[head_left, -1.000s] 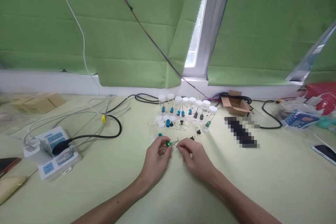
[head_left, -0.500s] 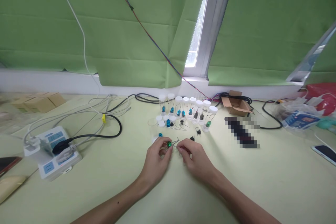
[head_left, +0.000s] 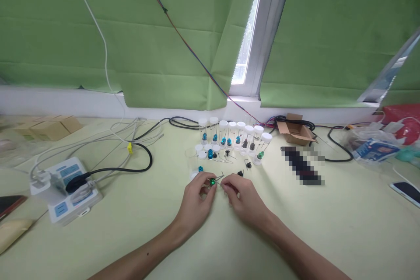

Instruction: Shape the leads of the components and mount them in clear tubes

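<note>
Between the thumb and fingers of my left hand is a small shiny green part with thin metal pins sticking out to the right. My right hand is close beside it, thumb and forefinger pinched on the end of a thin metal pin. Just past my right fingertips lies a small black part. Another black part is farther right. A blue part sits beyond my left fingers, near a clear open tube standing upright.
Several clear tubes with white caps stand in a row behind, holding blue, dark and green parts. Loose white caps lie before them. An open cardboard box is at back right. On the left, a power strip trails cables.
The green part has turned slightly and shifted a little to the right in my left fingers. Both hands stay nearly in place.
</note>
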{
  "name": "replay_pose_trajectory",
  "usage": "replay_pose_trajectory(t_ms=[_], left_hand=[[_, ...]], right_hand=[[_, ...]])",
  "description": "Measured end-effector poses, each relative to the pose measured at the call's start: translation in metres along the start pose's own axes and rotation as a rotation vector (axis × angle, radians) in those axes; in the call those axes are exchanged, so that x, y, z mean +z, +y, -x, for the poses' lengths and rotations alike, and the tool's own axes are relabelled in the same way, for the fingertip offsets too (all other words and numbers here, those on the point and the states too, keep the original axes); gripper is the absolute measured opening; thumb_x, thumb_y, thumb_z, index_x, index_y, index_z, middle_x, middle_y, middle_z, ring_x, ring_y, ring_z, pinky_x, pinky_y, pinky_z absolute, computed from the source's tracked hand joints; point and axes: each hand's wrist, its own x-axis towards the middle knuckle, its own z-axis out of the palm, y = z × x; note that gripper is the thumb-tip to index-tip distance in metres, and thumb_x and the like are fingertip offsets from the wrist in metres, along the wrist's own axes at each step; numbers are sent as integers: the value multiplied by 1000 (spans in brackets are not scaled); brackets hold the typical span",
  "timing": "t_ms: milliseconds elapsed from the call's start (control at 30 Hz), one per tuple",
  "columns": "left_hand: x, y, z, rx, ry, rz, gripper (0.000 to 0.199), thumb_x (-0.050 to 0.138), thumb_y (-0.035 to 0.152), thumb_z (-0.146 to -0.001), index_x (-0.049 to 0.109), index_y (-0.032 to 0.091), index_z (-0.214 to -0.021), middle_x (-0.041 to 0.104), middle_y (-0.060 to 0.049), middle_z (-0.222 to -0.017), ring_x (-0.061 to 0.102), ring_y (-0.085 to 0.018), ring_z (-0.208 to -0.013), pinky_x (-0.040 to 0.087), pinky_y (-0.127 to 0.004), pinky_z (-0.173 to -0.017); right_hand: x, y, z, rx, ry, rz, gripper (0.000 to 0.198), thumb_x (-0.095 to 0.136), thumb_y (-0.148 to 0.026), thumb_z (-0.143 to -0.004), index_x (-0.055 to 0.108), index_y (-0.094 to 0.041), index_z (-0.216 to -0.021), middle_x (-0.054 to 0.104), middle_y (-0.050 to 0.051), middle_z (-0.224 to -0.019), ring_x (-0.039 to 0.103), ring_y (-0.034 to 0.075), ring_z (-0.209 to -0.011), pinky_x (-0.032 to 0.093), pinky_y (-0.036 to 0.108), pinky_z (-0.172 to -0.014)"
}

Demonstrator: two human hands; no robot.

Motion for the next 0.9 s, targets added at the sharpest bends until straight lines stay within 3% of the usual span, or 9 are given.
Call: replay_pose_trajectory(t_ms=[900], left_hand=[[1,-4,0,-4,-7,9,12,54,24,-91,62,22,-100,62,-3,-94,60,-16,-81,53,-28,-70]], right_hand=[[0,4,1,22,-33,15,20,45,-8,-93,60,-18,-85,63,3,-78,56,15,-70,42,25,-67]])
